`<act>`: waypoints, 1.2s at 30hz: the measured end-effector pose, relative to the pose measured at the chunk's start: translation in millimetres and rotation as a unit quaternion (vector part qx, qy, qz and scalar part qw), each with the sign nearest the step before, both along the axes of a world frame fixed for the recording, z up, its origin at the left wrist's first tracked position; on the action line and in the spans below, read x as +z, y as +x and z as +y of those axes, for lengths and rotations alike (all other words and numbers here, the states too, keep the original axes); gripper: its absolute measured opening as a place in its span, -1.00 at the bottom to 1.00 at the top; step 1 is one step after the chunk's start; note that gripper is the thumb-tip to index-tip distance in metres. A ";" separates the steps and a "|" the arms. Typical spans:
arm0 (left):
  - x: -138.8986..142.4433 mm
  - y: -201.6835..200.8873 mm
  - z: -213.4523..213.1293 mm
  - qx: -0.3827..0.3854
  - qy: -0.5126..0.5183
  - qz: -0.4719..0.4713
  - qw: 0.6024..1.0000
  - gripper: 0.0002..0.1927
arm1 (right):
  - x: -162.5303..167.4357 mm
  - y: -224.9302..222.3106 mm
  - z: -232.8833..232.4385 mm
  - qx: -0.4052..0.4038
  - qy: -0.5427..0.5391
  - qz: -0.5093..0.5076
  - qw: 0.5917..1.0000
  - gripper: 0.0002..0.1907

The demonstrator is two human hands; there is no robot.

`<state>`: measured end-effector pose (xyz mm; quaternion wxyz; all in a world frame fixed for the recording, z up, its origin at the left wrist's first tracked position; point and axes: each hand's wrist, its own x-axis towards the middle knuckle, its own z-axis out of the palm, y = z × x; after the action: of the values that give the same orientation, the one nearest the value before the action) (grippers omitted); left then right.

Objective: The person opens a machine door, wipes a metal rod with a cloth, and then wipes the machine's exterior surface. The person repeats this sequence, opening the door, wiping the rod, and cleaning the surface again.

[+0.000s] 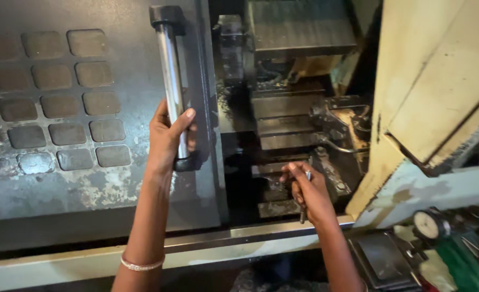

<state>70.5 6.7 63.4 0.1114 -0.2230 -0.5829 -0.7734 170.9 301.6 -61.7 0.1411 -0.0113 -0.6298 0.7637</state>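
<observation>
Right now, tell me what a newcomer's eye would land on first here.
The left hand gripping the shiny vertical door handle on the grey machine door, left of centre. Next, the right hand holding a thin metal tool in front of the dark, oily machine interior. A round dial gauge sits lower right.

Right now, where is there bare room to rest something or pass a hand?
Bare room: the pale ledge between the two forearms, below the door. The left hand has its grip on the door handle. The right hand holds a thin tool in the crowded, grimy machine opening. The bench with the dial gauge is cluttered.
</observation>
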 end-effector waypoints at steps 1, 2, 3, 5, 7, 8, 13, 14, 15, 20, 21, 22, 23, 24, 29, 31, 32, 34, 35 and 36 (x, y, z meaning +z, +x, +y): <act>-1.6 -1.7 11.3 -0.001 0.008 -0.005 1.000 -0.50 | 3.0 6.0 5.2 -0.013 -0.002 0.004 1.000 -0.68; -2.5 -2.3 22.2 -0.002 0.015 -0.011 1.000 -0.52 | 6.8 12.7 9.8 -0.026 -0.004 0.008 1.000 -0.69; -4.4 -1.6 33.2 -0.019 0.028 -0.007 0.999 -0.51 | 11.4 19.1 15.0 -0.054 -0.003 0.011 0.999 -0.72; -7.0 1.0 57.5 -0.051 0.055 0.003 0.997 -0.50 | 23.1 32.7 26.4 -0.106 0.000 0.018 0.994 -0.76; -6.9 1.9 83.1 -0.065 0.049 0.011 0.997 -0.49 | 34.7 50.6 42.8 -0.197 0.024 0.099 0.975 -0.79; -8.2 3.6 95.3 -0.069 0.046 0.012 0.996 -0.49 | 39.2 64.2 55.3 -0.332 0.115 -0.003 0.936 -0.81; -11.9 3.8 156.8 -0.159 0.066 0.019 0.985 -0.38 | 56.6 100.4 144.5 -0.520 0.311 0.233 0.761 -0.89; -12.7 2.6 169.9 -0.173 0.065 0.007 0.983 -0.37 | 56.6 103.4 164.0 -0.540 0.377 0.284 0.697 -0.91; -14.1 1.6 182.7 -0.189 0.064 -0.004 0.980 -0.37 | 56.3 104.4 182.5 -0.553 0.375 0.276 0.691 -0.90; -25.4 -3.0 246.8 -0.282 0.110 -0.002 0.953 -0.40 | 45.7 125.6 233.5 -0.507 0.547 0.226 0.627 -0.85; -27.9 -2.9 259.4 -0.286 0.113 -0.007 0.952 -0.41 | 44.4 131.3 234.8 -0.481 0.561 0.221 0.636 -0.87; -30.6 -2.1 271.7 -0.275 0.108 0.000 0.955 -0.41 | 45.1 134.5 234.8 -0.470 0.575 0.217 0.634 -0.86; -32.9 -0.7 283.8 -0.265 0.102 0.006 0.959 -0.40 | 46.5 138.3 233.5 -0.458 0.589 0.213 0.631 -0.86; -35.3 0.8 294.7 -0.254 0.097 0.013 0.962 -0.40 | 49.4 140.2 232.5 -0.459 0.605 0.210 0.616 -0.84; -38.9 7.5 337.2 -0.259 0.102 0.032 0.960 -0.37 | 63.4 152.8 239.8 -0.430 0.593 0.155 0.662 -0.73; -38.8 12.7 349.0 -0.248 0.100 0.029 0.963 -0.40 | 64.0 152.0 250.2 -0.422 0.577 0.137 0.686 -0.76; -38.4 16.5 353.4 -0.236 0.098 0.028 0.966 -0.43 | 64.6 151.2 256.2 -0.418 0.590 0.117 0.681 -0.79; -35.0 22.9 363.4 -0.198 0.076 0.026 0.977 -0.44 | 65.9 149.2 268.7 -0.410 0.604 0.093 0.677 -0.81; -33.5 27.1 367.3 -0.168 0.058 0.021 0.984 -0.42 | 66.6 148.7 272.6 -0.404 0.608 0.089 0.678 -0.81; -32.7 32.0 370.6 -0.138 0.039 0.014 0.990 -0.41 | 66.5 149.3 274.1 -0.394 0.602 0.100 0.687 -0.81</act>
<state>102.5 377.3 30.7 0.0202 -0.3076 -0.5142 -0.8004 320.2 575.6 4.9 0.4678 -0.0949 -0.8740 0.0904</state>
